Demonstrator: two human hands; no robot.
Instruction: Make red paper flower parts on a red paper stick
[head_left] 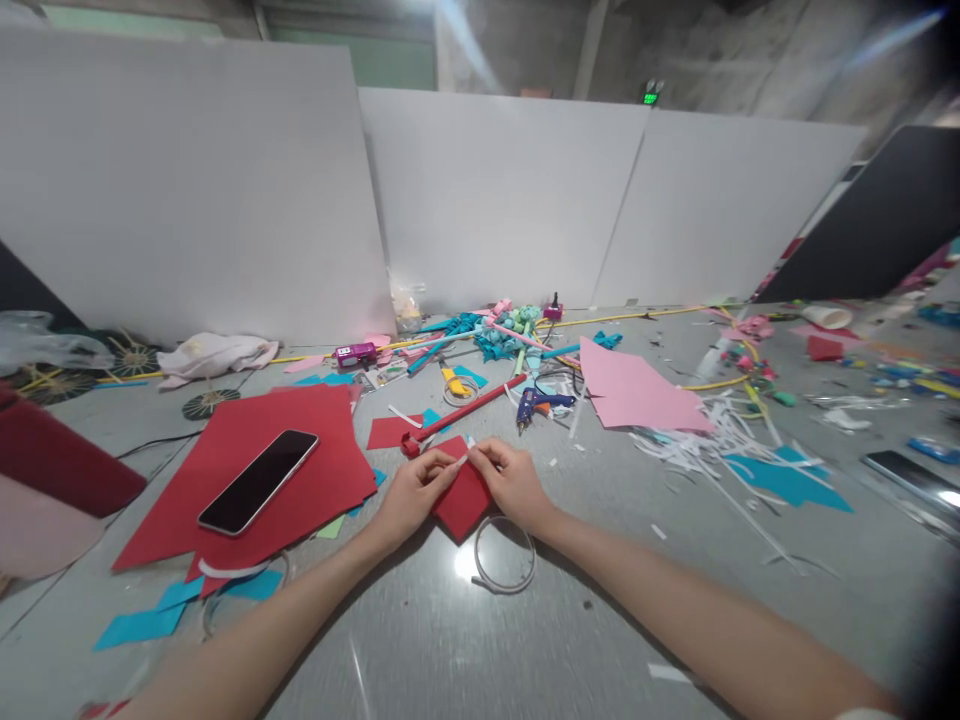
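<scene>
A small stack-like red paper square [463, 505] lies in front of me with one corner pointing toward me. My left hand [416, 490] pinches its far left edge, thumb against forefinger. At the far corner my right hand [514, 480] is closed on the paper too, its fingertips almost meeting those of the left. A thin white strip [463, 459] shows between the fingertips; which hand grips it I cannot tell. Just beyond the hands lies a red paper stem [472, 407] with a curled red end. Close to my right wrist is a coiled grey wire [506, 588].
At left, a black phone [259, 482] rests on large red sheets [157, 500]. A blue glue gun [541, 403], a purple glue gun [354, 355], teal paper flowers [499, 340], a pink sheet [637, 390] and white strips [712, 440] lie farther out. White panels [502, 200] stand behind.
</scene>
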